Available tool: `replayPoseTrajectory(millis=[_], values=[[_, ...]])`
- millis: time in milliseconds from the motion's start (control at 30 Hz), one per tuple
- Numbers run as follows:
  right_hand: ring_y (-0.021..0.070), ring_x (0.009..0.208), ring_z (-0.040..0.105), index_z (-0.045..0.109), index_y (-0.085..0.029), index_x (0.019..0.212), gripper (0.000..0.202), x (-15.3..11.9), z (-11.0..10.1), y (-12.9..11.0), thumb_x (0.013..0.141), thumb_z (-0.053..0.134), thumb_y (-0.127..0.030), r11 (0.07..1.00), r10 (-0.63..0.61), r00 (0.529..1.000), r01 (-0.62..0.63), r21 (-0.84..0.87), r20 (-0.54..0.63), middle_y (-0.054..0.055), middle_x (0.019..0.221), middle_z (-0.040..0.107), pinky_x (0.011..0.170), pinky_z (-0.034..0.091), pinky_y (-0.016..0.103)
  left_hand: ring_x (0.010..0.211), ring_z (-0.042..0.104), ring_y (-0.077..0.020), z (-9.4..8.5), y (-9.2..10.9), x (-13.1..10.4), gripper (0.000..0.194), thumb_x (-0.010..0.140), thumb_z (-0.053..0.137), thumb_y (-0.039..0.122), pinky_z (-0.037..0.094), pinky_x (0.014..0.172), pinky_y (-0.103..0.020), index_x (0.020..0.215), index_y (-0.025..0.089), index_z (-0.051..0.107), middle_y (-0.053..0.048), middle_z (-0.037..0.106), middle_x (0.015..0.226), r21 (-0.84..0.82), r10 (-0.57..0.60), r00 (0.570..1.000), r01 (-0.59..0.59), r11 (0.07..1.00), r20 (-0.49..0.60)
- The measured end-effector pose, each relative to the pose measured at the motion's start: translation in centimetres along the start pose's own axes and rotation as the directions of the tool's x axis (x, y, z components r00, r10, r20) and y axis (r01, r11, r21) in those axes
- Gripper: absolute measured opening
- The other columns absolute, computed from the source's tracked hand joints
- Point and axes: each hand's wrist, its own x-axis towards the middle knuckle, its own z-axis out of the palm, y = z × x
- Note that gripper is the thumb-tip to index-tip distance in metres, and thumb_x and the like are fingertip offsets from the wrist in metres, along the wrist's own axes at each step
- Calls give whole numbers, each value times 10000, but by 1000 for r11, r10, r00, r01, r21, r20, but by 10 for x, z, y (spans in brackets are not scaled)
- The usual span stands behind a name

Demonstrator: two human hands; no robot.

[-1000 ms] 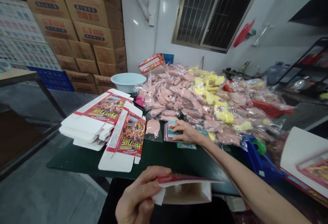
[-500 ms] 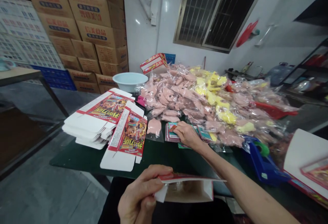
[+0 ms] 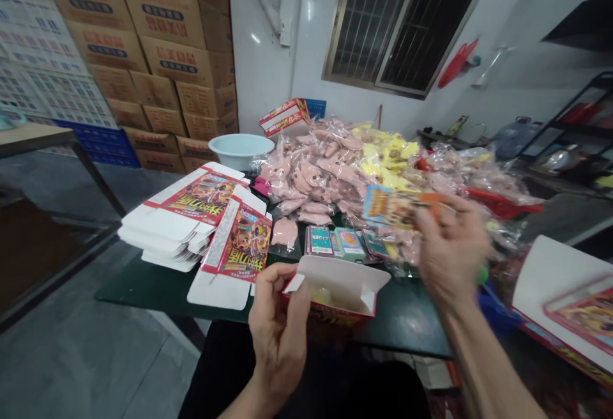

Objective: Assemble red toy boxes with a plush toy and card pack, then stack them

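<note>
My left hand (image 3: 282, 326) grips the left edge of an open red and white box (image 3: 335, 313), whose lid flap stands up at the back. Something pale and shiny lies inside it. Raised to the right of the box, my right hand (image 3: 450, 246) is closed on a colourful card packet (image 3: 395, 206), blurred by motion. Stacks of cards (image 3: 349, 243) lie on the dark green table behind the box. Beside them is a bagged pink piece (image 3: 285, 234).
Flat printed cartons (image 3: 191, 214) are piled at the left. A heap of bagged pink and yellow pieces (image 3: 335, 170) covers the table's back, near a pale blue basin (image 3: 242, 147). At the right are a blue tape dispenser (image 3: 498, 310) and a large open carton (image 3: 565, 297).
My right hand has left the card stacks and moved up and right with a card packet. My left hand has tipped the box more upright, so its opening faces up with the flap raised.
</note>
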Motion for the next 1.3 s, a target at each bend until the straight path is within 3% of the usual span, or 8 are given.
replayPoseTrajectory(millis=[100, 167, 233, 333, 600, 900, 1167, 1300], values=[[104, 576, 588, 627, -227, 960, 232, -17, -45, -53, 740, 694, -199, 999, -16, 989, 9, -50, -149, 24, 766, 635, 545, 482, 253, 675, 594, -107, 6, 2, 2, 192, 889, 456, 301, 458, 564, -172, 984, 177, 568, -20, 632, 817, 52, -27, 999, 28, 998, -20], [131, 559, 604, 659, -253, 877, 119, -33, -57, -75, 763, 665, -222, 985, -117, 989, 128, -116, 96, 32, 732, 652, 508, 512, 269, 663, 580, -109, 9, 1, 2, 256, 914, 398, 329, 446, 561, -180, 979, 179, 594, -15, 641, 799, 76, -27, 1000, 27, 997, -5], [152, 620, 637, 654, -272, 863, 88, -44, -55, -84, 802, 612, -224, 947, -249, 901, 303, -106, 355, 30, 758, 667, 528, 551, 271, 682, 579, -115, 12, 0, 1, 314, 932, 346, 343, 445, 584, -190, 952, 181, 615, -14, 646, 790, 77, -8, 999, 6, 997, 34], [133, 693, 656, 638, -236, 877, 111, -47, -42, -85, 825, 571, -163, 864, -386, 810, 485, -133, 442, 24, 808, 673, 605, 572, 221, 742, 585, -126, 14, -2, -1, 334, 938, 328, 346, 449, 636, -202, 938, 188, 623, -16, 650, 813, 74, 8, 999, -12, 997, 51], [127, 668, 678, 616, -197, 945, 143, -50, -32, -78, 834, 547, -138, 858, -363, 827, 476, -194, 429, 25, 823, 702, 582, 548, 170, 680, 575, -129, 13, -2, 0, 349, 930, 341, 380, 439, 596, -216, 922, 186, 631, -18, 653, 788, 19, -58, 996, 56, 998, 74], [174, 944, 608, 543, -143, 1204, 400, -63, -12, -61, 837, 457, -9, 721, -558, 644, 689, -79, 523, 114, 1022, 623, 778, 535, 273, 739, 617, -152, 11, -2, -2, 357, 922, 352, 395, 472, 635, -235, 960, 184, 637, -41, 675, 877, -18, -63, 992, 65, 998, 109], [234, 777, 554, 613, -116, 982, 249, -77, 7, -67, 874, 506, -313, 766, -336, 649, 610, -203, 683, 99, 845, 617, 660, 495, 425, 796, 632, -137, 12, -11, -5, 265, 908, 422, 344, 497, 691, -222, 1114, 207, 517, -40, 661, 940, -75, -14, 1000, 15, 997, 17], [229, 995, 531, 519, -133, 1166, 355, -86, -6, -54, 816, 572, -140, 830, -439, 799, 535, -155, 411, 123, 1076, 556, 824, 470, 400, 864, 623, -109, 8, -21, -9, 229, 914, 421, 248, 499, 727, -182, 1127, 239, 505, -31, 626, 1008, -114, 72, 996, -66, 991, 46]])
